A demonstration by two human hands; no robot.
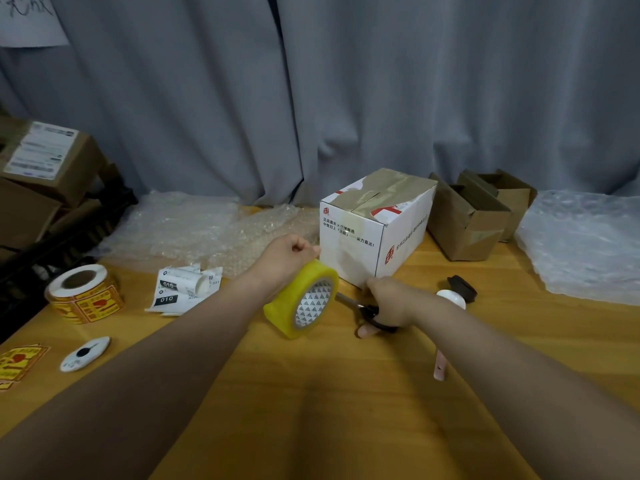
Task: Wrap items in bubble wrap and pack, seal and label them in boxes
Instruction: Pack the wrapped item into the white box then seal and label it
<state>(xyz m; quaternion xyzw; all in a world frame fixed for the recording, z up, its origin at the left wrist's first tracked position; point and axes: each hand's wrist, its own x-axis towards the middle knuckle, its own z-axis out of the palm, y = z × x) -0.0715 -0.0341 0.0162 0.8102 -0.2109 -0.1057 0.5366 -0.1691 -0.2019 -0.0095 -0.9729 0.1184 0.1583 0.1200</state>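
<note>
A white printed box [363,240] stands closed on the wooden table [311,393], its top flaps covered with clear tape. My left hand [287,254] is curled just left of the box, above a yellow tape roll [304,303] that hangs at my wrist. It seems to pinch the tape's end against the box's left face. My right hand [391,303] grips black-handled scissors [367,311] at the box's lower front corner, blades pointing left toward the roll.
Bubble wrap [207,230] lies behind my left hand, another sheet [588,244] at the right. Open brown boxes [471,216] stand right of the white box. A roll of yellow labels [83,296], printed slips [183,289], a white oval item [85,353] and a pink tool [440,365] lie around.
</note>
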